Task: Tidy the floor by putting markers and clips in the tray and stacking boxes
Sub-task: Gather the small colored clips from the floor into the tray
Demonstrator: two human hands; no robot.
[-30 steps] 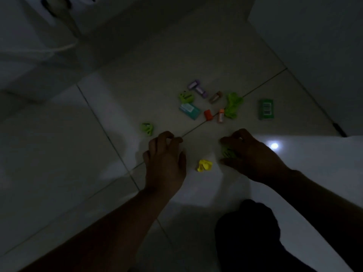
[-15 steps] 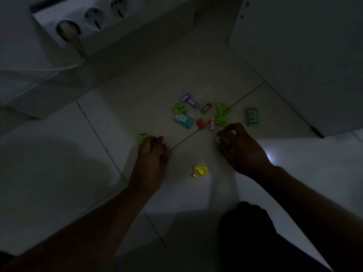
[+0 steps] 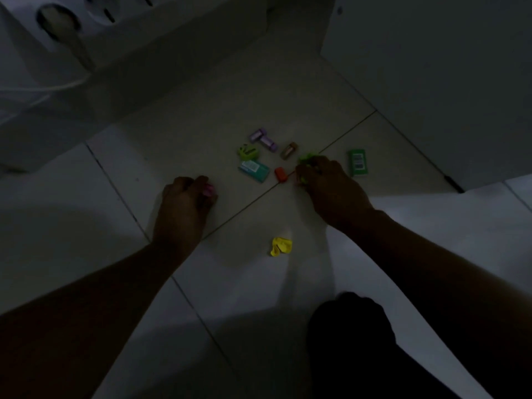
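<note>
Green clips (image 3: 307,161) — right hand (image 3: 328,182) now farther forward, curled round them; left hand (image 3: 184,200) fisted on a pink piece (image 3: 207,190).

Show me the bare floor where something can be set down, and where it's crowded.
Bare: the tile left of the left hand, which pinches a pink piece; the strip between the yellow piece and the dark knee. Crowded: between the teal box and green box, where the right hand grips a green piece.
</note>
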